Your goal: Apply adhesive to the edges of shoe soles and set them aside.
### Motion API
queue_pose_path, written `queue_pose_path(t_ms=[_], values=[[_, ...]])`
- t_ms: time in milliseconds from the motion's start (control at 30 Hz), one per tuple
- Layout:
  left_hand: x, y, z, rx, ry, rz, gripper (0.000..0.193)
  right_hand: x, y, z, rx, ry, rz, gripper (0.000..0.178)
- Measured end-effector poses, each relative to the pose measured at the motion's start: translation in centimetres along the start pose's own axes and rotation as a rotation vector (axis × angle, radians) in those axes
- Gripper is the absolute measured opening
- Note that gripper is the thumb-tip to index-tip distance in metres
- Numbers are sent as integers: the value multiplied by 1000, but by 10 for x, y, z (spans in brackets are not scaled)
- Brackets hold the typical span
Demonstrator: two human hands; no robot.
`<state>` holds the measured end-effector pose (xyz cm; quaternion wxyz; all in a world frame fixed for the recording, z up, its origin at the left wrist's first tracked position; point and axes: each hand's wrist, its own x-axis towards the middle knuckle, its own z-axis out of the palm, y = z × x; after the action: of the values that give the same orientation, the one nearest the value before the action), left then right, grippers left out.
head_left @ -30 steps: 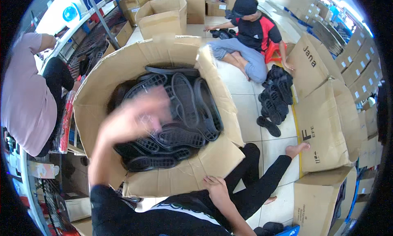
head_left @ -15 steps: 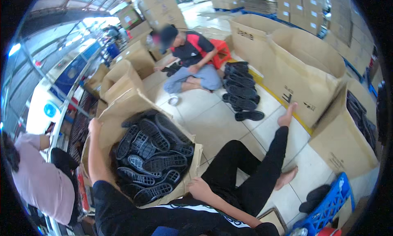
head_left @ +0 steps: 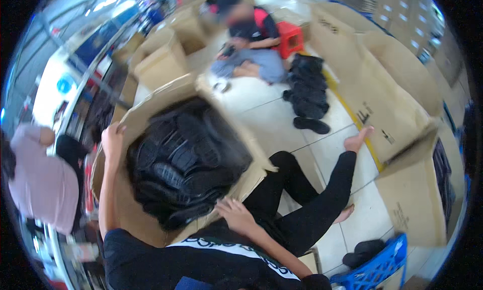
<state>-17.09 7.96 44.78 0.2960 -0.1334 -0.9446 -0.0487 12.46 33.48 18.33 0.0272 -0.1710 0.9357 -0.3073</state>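
Note:
A large open cardboard box (head_left: 234,111) stands at my left side, tilted toward me. Inside it lies a heap of black shoe soles (head_left: 173,161), blurred now, several with a grid pattern. My left hand (head_left: 113,136) grips the box's far-left rim, fingers curled over the edge. At the near rim, my right hand (head_left: 237,218) holds the edge, its fingers bent over toward the soles. Neither hand has a sole in it.
A co-worker (head_left: 251,43) sits on the tiled floor ahead, beside a red stool (head_left: 290,40) and a row of dark soles (head_left: 307,86). Tall cardboard boxes (head_left: 362,83) line the right. A blue crate (head_left: 377,270) stands near right; another person (head_left: 43,179) is at left.
The box has tipped closer to me, and its soles have shifted. Both my hands have stayed at its rim. The co-worker's hands have come together around a dark item.

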Motion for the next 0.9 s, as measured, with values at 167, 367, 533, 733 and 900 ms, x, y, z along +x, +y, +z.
queue_pose_path(t_ms=[167,367,533,733,900], values=[[-112,88,-50,154,21,147,16,42,24,-6,291,-2,-218,33],[-113,112,-41,135,248,43,30,52,47,-20,417,-185,-195,29],[-114,102,-32,109,202,11,31,69,40,-11,252,-61,-265,20],[-173,146,-45,-130,27,-91,39,88,32,-7,195,-219,-97,16],[-221,115,32,-614,-149,166,44,101,-7,-138,189,159,-240,17]])
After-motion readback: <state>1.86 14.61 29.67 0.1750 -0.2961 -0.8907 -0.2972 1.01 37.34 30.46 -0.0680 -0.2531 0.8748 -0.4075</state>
